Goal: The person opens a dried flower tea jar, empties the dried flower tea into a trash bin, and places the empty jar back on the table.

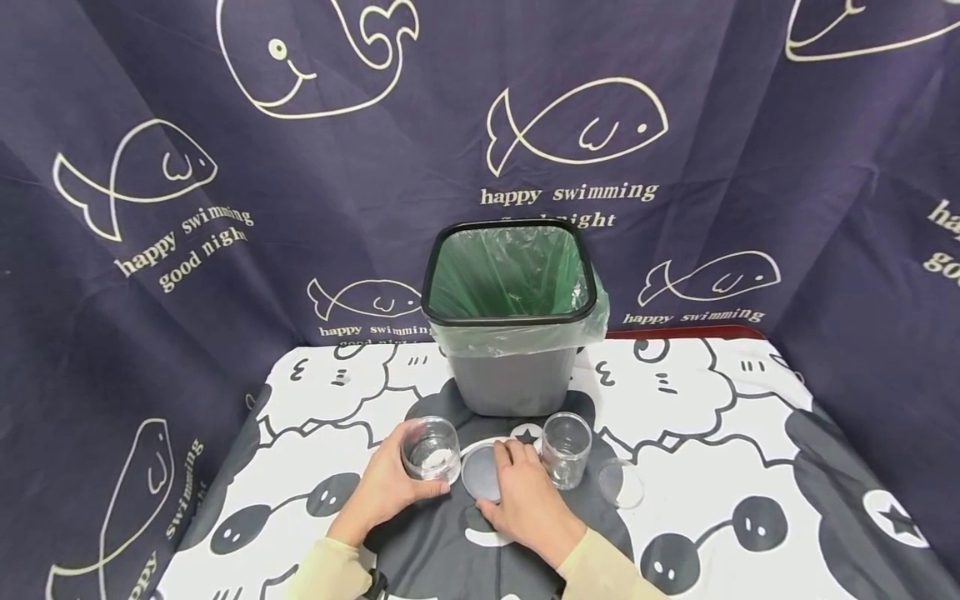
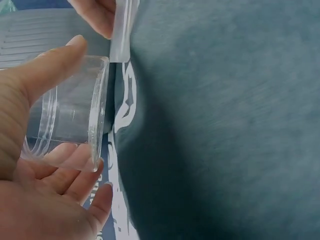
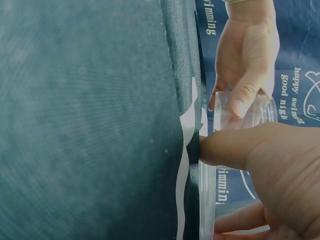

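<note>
In the head view my left hand [image 1: 386, 487] holds a clear round jar [image 1: 431, 450] by its side, thumb across the front. The left wrist view shows that jar [image 2: 70, 110] upright, close over the cloth, between the thumb and curled fingers. To its right a flat, round clear lid [image 1: 480, 471] lies on the dark part of the cloth. My right hand [image 1: 521, 492] spans this lid and grips it, thumb at the near edge and fingers at the far one. Part of the lid is hidden under that hand. In the right wrist view the lid's rim [image 3: 206, 200] shows edge-on.
A second clear jar [image 1: 566, 450] stands just right of my right hand, with another clear lid [image 1: 621, 483] beside it. Behind them is a grey bin [image 1: 513, 379] with a green liner. A patterned cloth [image 1: 720, 467] covers the table; a dark blue printed curtain [image 1: 450, 167] surrounds it.
</note>
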`<action>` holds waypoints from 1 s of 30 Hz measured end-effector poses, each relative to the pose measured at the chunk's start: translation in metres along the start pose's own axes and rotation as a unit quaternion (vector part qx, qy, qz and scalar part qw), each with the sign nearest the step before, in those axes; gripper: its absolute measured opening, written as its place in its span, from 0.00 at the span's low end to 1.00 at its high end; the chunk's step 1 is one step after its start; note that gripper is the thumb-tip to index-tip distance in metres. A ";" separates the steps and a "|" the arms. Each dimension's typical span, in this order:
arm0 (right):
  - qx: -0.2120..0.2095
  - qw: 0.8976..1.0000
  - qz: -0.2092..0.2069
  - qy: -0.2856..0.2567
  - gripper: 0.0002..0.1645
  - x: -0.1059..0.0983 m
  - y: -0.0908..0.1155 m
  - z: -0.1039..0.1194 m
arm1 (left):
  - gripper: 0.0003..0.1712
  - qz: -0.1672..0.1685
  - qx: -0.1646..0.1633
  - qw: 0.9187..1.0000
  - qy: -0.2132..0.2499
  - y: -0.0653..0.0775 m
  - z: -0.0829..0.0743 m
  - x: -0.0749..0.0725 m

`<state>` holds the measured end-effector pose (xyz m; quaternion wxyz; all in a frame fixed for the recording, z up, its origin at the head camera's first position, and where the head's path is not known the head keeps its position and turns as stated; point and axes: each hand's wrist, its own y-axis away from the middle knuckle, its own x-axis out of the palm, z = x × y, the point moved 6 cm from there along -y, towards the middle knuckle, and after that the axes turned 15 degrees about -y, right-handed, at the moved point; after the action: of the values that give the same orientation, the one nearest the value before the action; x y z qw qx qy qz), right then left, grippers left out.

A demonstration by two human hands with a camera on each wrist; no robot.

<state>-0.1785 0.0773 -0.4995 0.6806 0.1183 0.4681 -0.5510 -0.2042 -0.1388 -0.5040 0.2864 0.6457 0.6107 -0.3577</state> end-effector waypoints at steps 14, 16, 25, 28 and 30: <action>-0.010 1.000 -0.004 -0.003 0.51 0.000 0.002 0.000 | 0.61 -0.007 0.007 1.000 -0.026 0.006 0.005 0.010; -0.012 1.000 -0.006 -0.003 0.51 0.000 0.001 0.000 | 0.61 -0.011 0.010 1.000 -0.027 0.006 0.004 0.009; -0.014 1.000 -0.009 -0.006 0.52 -0.001 0.002 0.001 | 0.62 -0.021 0.012 0.999 -0.035 0.008 0.003 0.011; -0.016 1.000 -0.011 -0.006 0.52 -0.001 0.002 0.001 | 0.66 -0.019 0.006 0.999 -0.032 0.008 0.003 0.011; -0.018 1.000 -0.011 -0.005 0.52 -0.001 0.001 0.002 | 0.69 -0.018 0.002 0.999 -0.031 0.009 0.003 0.011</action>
<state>-0.1761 0.0772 -0.4980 0.6787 0.0979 0.4754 -0.5511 -0.1955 -0.1354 -0.5153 0.2978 0.6240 0.6123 -0.3834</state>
